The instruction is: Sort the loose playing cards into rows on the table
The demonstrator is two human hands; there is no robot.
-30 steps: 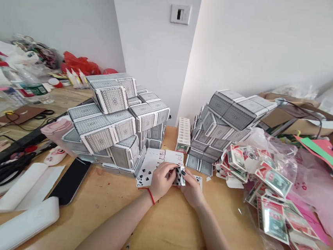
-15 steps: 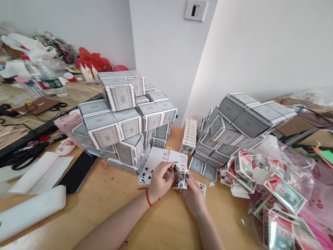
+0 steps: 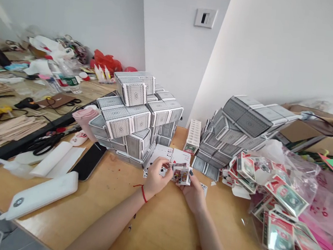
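Observation:
Both my hands are closed around a small piece made of folded playing cards [image 3: 184, 177], with face cards showing on its near side. My left hand [image 3: 156, 178], with a red string on the wrist, pinches its left end. My right hand [image 3: 194, 193], with dark nails, grips the right side from below. Under and behind the hands lie loose playing cards [image 3: 180, 156], face up on the table. More cards poke out by the left fingers and beside the right hand. Exactly how the folds fit together is too small to tell.
Block structures of grey-backed cards stand at left [image 3: 125, 123] and right [image 3: 230, 137]. A row of card boxes [image 3: 193, 135] stands between them. Packed decks [image 3: 279, 234] in plastic lie at right. A black phone [image 3: 90, 161], white handheld device [image 3: 44, 196] and scissors [image 3: 47, 143] lie left.
The folded piece has turned, so face cards now show instead of spades. My left hand has shifted slightly left. The view has swung left, showing the table's left edge.

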